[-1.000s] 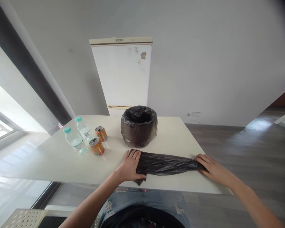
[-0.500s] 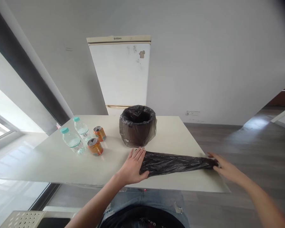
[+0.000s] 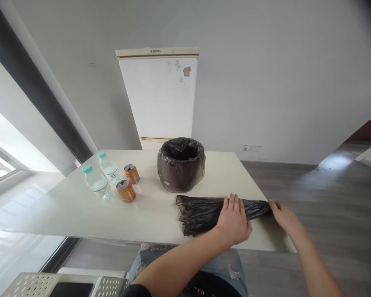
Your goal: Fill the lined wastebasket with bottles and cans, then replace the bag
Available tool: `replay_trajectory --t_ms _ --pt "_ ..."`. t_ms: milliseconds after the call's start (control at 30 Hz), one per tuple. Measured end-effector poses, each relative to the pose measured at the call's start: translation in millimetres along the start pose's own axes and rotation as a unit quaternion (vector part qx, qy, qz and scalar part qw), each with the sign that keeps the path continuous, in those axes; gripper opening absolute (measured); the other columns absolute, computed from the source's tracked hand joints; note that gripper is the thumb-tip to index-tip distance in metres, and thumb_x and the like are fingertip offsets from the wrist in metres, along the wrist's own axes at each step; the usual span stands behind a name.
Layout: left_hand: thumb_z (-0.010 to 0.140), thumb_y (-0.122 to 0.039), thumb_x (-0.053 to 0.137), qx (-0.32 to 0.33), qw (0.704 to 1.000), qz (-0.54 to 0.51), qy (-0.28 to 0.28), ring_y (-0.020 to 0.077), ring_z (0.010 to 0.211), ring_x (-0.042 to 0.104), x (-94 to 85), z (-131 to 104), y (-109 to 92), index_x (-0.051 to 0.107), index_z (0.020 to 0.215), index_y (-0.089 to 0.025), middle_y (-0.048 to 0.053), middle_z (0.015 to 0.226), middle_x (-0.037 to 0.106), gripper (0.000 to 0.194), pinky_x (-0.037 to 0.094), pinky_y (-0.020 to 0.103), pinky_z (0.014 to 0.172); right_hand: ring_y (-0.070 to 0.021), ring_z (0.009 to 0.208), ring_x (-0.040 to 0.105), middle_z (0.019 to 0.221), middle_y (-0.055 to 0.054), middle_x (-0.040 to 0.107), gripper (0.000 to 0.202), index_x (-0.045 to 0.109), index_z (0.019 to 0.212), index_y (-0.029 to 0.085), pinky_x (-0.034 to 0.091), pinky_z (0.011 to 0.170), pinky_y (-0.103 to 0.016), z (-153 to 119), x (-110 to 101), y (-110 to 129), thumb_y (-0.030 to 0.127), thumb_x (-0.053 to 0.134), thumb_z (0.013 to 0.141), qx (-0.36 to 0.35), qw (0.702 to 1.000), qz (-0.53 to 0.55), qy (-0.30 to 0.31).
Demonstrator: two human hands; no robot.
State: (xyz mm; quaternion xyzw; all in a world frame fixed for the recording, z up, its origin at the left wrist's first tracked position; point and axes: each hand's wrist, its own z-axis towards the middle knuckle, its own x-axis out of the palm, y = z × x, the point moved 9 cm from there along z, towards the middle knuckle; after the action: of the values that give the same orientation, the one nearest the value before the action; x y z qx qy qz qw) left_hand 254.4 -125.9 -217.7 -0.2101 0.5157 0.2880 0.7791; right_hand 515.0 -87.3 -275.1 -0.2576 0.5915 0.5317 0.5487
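Observation:
A black plastic garbage bag (image 3: 200, 212) lies stretched lengthwise along the front right of the table, its wide ruffled end to the left. My left hand (image 3: 234, 219) rests flat across the bag's middle, fingers extended and pointing away from me. At the narrow right end, my right hand (image 3: 280, 212) pinches the bag near the table's right edge. Behind the bag stands a round trash can (image 3: 181, 165), lined with another black bag folded over its rim.
Two clear bottles with teal caps, a nearer bottle (image 3: 96, 183) and a farther bottle (image 3: 109, 166), stand left on the white table (image 3: 148, 222). Beside them are two orange cans, a front can (image 3: 126, 192) and a back can (image 3: 132, 174). A white refrigerator (image 3: 160, 97) stands behind.
My left hand has slid right along the bag, from its wide end to its middle. My right hand has drawn slightly left. The bag's left end now lies uncovered and spread.

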Motion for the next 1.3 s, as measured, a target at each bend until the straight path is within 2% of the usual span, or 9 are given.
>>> replay_trajectory --t_ms 67,133,233,400,567,767,967,1133,1300 --pt "0.106 -0.040 0.029 0.019 0.999 0.030 -0.017 0.0384 0.152 0.041 15.5 18.7 -18.6 0.046 0.154 0.007 0.026 0.158 0.049 0.069 0.029 0.052 0.126 -0.0403 0.095 0.071 0.091 -0.023 0.075 0.062 0.076 0.091 0.020 0.055 0.088 -0.054 -6.1 7.1 9.4 0.061 0.030 0.095 0.030 0.999 -0.019 -0.002" --pt "0.106 -0.035 0.029 0.030 0.999 0.040 -0.017 0.0381 0.150 0.044 32.7 33.4 -31.6 0.050 0.152 0.007 0.026 0.155 0.053 0.066 0.031 0.052 0.124 -0.0374 0.093 0.069 0.088 -0.020 0.073 0.058 0.074 0.091 0.021 0.055 0.086 -0.052 -14.4 9.2 29.5 0.056 0.029 0.098 0.000 0.999 -0.039 -0.028" --pt "0.107 -0.034 0.027 0.034 0.999 0.034 -0.013 0.0384 0.148 0.045 52.4 45.6 -38.2 0.049 0.152 0.007 0.025 0.154 0.055 0.065 0.033 0.053 0.123 -0.0313 0.088 0.067 0.090 -0.015 0.068 0.050 0.071 0.097 0.021 0.052 0.074 -0.042 -29.3 12.4 54.3 0.048 0.029 0.103 -0.042 0.995 -0.081 -0.048" --pt "0.107 -0.033 0.030 0.013 0.999 0.010 0.045 0.0372 0.147 0.046 75.4 45.5 -23.8 0.051 0.152 0.003 0.023 0.157 0.052 0.062 0.033 0.055 0.123 -0.0290 0.098 0.063 0.102 -0.012 0.064 0.038 0.065 0.102 0.019 0.043 0.073 -0.036 -43.1 17.6 69.8 0.042 0.036 0.108 -0.039 0.984 -0.171 -0.020" --pt "0.109 -0.041 0.020 -0.010 0.995 -0.048 0.083 0.0320 0.157 0.033 81.1 35.5 -7.9 0.040 0.159 0.001 0.019 0.167 0.039 0.069 0.029 0.057 0.126 -0.0300 0.101 0.061 0.108 -0.013 0.063 0.038 0.064 0.105 0.019 0.041 0.075 -0.038 -44.0 18.6 73.3 0.040 0.033 0.110 -0.028 0.981 -0.192 0.001" --pt "0.109 -0.049 0.012 -0.018 0.990 -0.074 0.119 0.0261 0.162 0.022 72.3 7.9 21.5 0.031 0.165 -0.005 0.015 0.172 0.028 0.073 0.021 0.058 0.130 -0.0292 0.099 0.060 0.107 -0.013 0.062 0.041 0.062 0.102 0.018 0.040 0.074 -0.037 -42.5 20.7 66.6 0.040 0.028 0.111 -0.023 0.982 -0.185 -0.007" --pt "0.107 -0.061 0.016 -0.076 0.987 -0.068 0.126 0.0307 0.163 0.018 47.6 -48.1 91.1 0.024 0.167 -0.006 0.016 0.173 0.022 0.082 0.018 0.061 0.130 -0.0285 0.095 0.059 0.104 -0.011 0.060 0.040 0.062 0.101 0.019 0.038 0.071 -0.037 -41.0 23.0 62.7 0.039 0.029 0.111 -0.030 0.983 -0.179 -0.017" --pt "0.106 -0.064 0.017 -0.126 0.985 -0.050 0.104 0.0326 0.163 0.017 22.4 -98.6 137.6 0.023 0.167 -0.003 0.019 0.173 0.020 0.087 0.018 0.059 0.131 -0.0287 0.090 0.056 0.096 -0.013 0.058 0.039 0.066 0.099 0.016 0.038 0.074 -0.037 -43.5 18.4 63.0 0.037 0.034 0.109 -0.057 0.976 -0.193 -0.086" --pt "0.103 -0.070 0.023 -0.159 0.978 -0.055 0.124 0.0358 0.162 0.018 6.6 -124.1 159.3 0.024 0.165 0.001 0.022 0.173 0.020 0.095 0.019 0.057 0.131 -0.0274 0.083 0.053 0.089 -0.014 0.057 0.040 0.064 0.089 0.015 0.039 0.075 -0.036 -42.8 10.8 62.8 0.035 0.034 0.106 -0.092 0.975 -0.139 -0.145"
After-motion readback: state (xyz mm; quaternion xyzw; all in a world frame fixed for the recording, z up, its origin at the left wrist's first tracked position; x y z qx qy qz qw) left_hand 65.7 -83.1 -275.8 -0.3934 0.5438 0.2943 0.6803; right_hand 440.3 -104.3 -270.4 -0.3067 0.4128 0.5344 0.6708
